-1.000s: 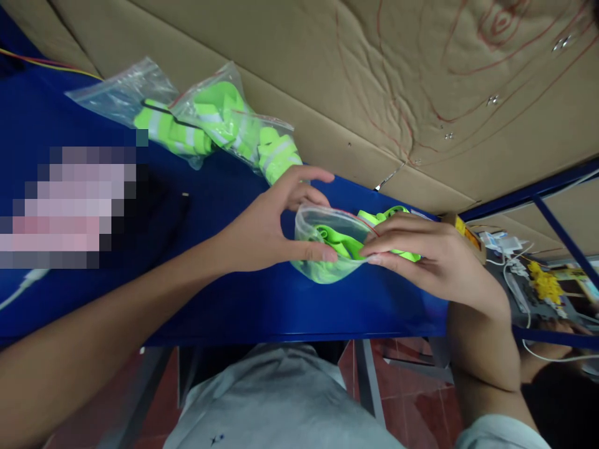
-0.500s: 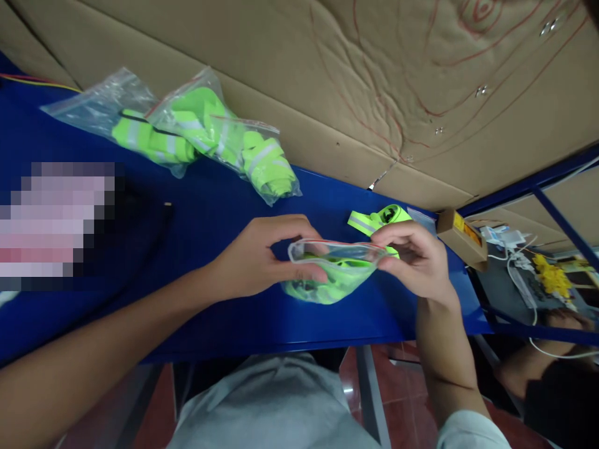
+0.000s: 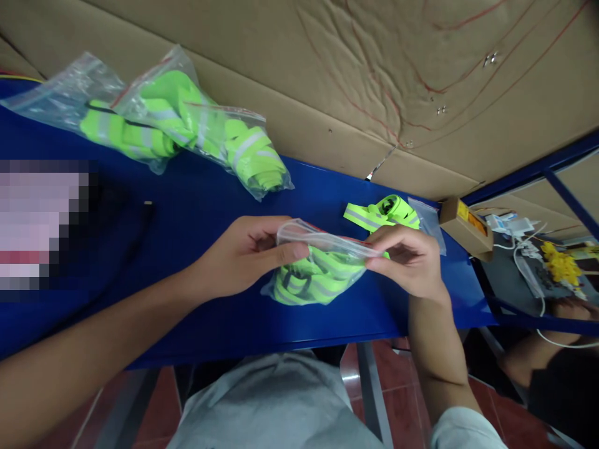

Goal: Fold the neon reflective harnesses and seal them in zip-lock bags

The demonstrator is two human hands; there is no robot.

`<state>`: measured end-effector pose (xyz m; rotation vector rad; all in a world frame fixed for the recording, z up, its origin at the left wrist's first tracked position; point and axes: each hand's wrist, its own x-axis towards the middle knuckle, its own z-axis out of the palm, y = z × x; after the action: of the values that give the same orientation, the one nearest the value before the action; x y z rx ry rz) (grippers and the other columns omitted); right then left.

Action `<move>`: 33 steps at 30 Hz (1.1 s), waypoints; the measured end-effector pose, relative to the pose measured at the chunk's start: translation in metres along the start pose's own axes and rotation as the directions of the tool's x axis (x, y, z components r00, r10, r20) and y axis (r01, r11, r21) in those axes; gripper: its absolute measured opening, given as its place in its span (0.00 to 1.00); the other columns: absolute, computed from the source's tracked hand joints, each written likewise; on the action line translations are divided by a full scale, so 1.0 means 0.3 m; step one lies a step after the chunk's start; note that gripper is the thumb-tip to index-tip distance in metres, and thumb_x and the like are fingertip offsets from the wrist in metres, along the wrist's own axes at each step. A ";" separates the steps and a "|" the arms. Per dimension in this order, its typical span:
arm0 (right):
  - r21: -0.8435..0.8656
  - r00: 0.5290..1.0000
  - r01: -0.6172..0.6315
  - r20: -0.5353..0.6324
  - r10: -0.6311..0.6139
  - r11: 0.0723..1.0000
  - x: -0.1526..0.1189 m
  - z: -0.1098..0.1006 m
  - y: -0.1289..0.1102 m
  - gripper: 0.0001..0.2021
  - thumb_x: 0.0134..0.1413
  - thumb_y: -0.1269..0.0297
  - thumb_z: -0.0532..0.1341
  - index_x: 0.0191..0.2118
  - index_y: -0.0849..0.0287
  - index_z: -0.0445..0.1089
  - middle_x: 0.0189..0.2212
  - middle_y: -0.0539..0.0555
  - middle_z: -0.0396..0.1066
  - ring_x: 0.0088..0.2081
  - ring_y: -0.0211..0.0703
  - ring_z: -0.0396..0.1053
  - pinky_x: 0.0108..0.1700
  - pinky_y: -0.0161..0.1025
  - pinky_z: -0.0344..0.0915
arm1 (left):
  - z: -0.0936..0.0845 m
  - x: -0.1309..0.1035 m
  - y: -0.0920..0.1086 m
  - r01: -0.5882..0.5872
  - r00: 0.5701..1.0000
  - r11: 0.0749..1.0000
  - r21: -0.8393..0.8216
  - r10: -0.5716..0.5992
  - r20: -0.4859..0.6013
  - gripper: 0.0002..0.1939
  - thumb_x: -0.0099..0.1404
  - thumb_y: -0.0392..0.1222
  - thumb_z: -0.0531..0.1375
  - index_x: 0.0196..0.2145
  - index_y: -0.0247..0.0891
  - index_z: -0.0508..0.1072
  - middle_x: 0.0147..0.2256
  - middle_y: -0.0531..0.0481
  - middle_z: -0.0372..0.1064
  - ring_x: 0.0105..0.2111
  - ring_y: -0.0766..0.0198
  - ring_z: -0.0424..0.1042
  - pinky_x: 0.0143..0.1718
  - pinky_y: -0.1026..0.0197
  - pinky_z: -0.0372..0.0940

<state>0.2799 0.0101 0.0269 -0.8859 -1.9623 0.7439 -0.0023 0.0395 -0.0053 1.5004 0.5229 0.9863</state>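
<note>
In front of me is a clear zip-lock bag (image 3: 313, 274) with a folded neon-green reflective strap inside, grey stripes and a dark part showing through the plastic. My left hand (image 3: 262, 252) pinches the bag's upper left edge between thumb and fingers. Closed on the right end of the zip edge is my right hand (image 3: 407, 255). The bag's mouth lies nearly flat between the two hands, with its red line along the top. Just behind my right hand a loose neon-green reflective strap (image 3: 386, 212) lies rolled on the table.
Several filled zip-lock bags (image 3: 201, 128) of green straps lie at the back left of the blue table (image 3: 224, 196). A flat clear bag (image 3: 428, 224) and an open cardboard box (image 3: 465, 227) are at the right. Beyond the blue frame, a person's arm (image 3: 528, 362) shows.
The bag's mouth was gaping and is now narrower and flatter. Its front has turned more into view. My left hand has shifted slightly left, and the whole view has moved a little.
</note>
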 end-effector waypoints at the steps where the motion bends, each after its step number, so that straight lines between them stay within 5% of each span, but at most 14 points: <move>1: 0.003 1.000 0.000 0.006 0.000 1.000 -0.002 -0.007 0.001 0.06 0.58 0.62 0.74 0.38 0.54 0.79 0.33 0.52 0.81 0.34 0.40 0.78 0.37 0.37 0.76 | -0.001 0.002 0.001 0.011 1.000 1.000 -0.019 -0.011 -0.005 0.08 0.72 0.44 0.65 0.40 0.39 0.83 0.34 0.48 0.82 0.33 0.61 0.80 0.34 0.63 0.74; 6: 0.052 0.989 -0.095 -0.105 0.100 0.994 0.009 0.017 0.003 0.09 0.59 0.59 0.73 0.41 0.54 0.76 0.32 0.49 0.78 0.31 0.37 0.76 0.34 0.35 0.75 | -0.008 -0.006 -0.001 -0.017 0.997 1.000 0.026 0.019 -0.072 0.11 0.73 0.45 0.65 0.51 0.46 0.83 0.46 0.48 0.84 0.42 0.60 0.81 0.42 0.63 0.74; 10: 0.150 0.966 -0.167 -0.172 0.192 0.974 0.030 0.059 0.003 0.16 0.58 0.58 0.74 0.49 0.53 0.74 0.29 0.46 0.77 0.29 0.34 0.75 0.34 0.33 0.74 | -0.014 -0.015 -0.024 -0.014 0.979 0.996 0.087 0.031 -0.201 0.12 0.75 0.47 0.63 0.49 0.45 0.84 0.45 0.49 0.83 0.44 0.60 0.80 0.50 0.59 0.73; 14: 0.201 0.927 -0.335 -0.107 0.361 0.921 0.044 0.066 0.029 0.16 0.56 0.49 0.74 0.36 0.56 0.74 0.24 0.47 0.75 0.25 0.34 0.73 0.29 0.33 0.72 | -0.015 -0.010 -0.052 0.001 0.976 0.999 0.047 0.010 -0.217 0.15 0.78 0.48 0.59 0.47 0.43 0.85 0.47 0.46 0.83 0.51 0.53 0.78 0.60 0.48 0.70; 18: 0.251 0.924 -0.350 -0.065 0.376 0.903 0.049 0.053 0.051 0.19 0.52 0.48 0.75 0.31 0.57 0.73 0.24 0.47 0.76 0.24 0.33 0.72 0.30 0.34 0.73 | -0.012 -0.002 -0.066 0.014 0.963 0.999 0.033 -0.004 -0.268 0.17 0.78 0.51 0.58 0.46 0.41 0.85 0.47 0.46 0.83 0.54 0.52 0.77 0.64 0.46 0.67; 22: 0.242 0.940 -0.321 -0.033 0.339 0.916 0.047 0.043 0.054 0.16 0.55 0.49 0.74 0.35 0.57 0.76 0.28 0.48 0.78 0.28 0.34 0.74 0.33 0.35 0.74 | -0.014 -0.001 -0.080 0.009 0.940 0.997 0.071 0.015 -0.339 0.17 0.78 0.53 0.58 0.51 0.43 0.82 0.48 0.49 0.83 0.49 0.56 0.79 0.57 0.53 0.71; 33: 0.173 0.947 -0.273 -0.122 0.296 0.946 0.039 0.090 0.093 0.10 0.60 0.59 0.68 0.34 0.58 0.71 0.25 0.45 0.70 0.26 0.30 0.64 0.29 0.31 0.61 | 0.023 -0.006 -0.092 0.023 0.946 0.990 0.136 0.022 -0.324 0.17 0.75 0.53 0.62 0.55 0.44 0.78 0.46 0.50 0.82 0.40 0.62 0.79 0.39 0.62 0.72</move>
<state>0.2605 0.0310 -0.0017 -1.1111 -1.6410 0.9548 0.0081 0.0394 -0.0320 1.4640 0.8423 1.2275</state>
